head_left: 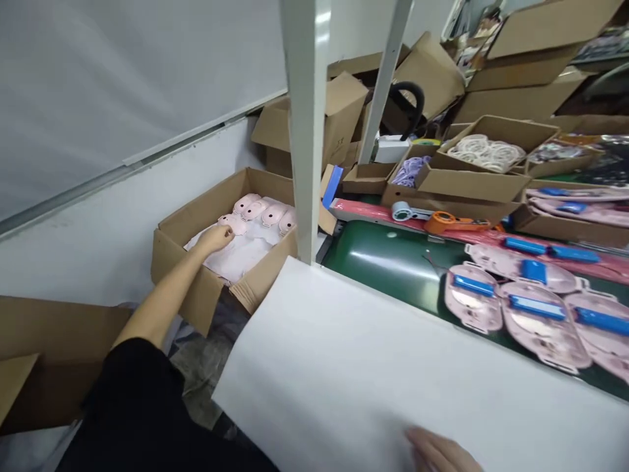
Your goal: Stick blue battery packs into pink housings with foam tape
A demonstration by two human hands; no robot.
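Observation:
My left hand (216, 237) reaches into an open cardboard box (196, 275) on the left, fingers closed round a pink plastic shell (234, 224). Further pink shells (265, 211) stand in a row at the box's back, on white padding. My right hand (439, 451) lies on the white table top (363, 367) at the bottom edge; only its top shows, and its fingers are partly hidden.
Pink shell halves with blue batteries (521, 301) lie on a green belt (388, 255). A white post (304, 124) rises between box and belt. Open cartons (472, 177) with white rings (484, 152) and an orange tool (449, 223) crowd the back.

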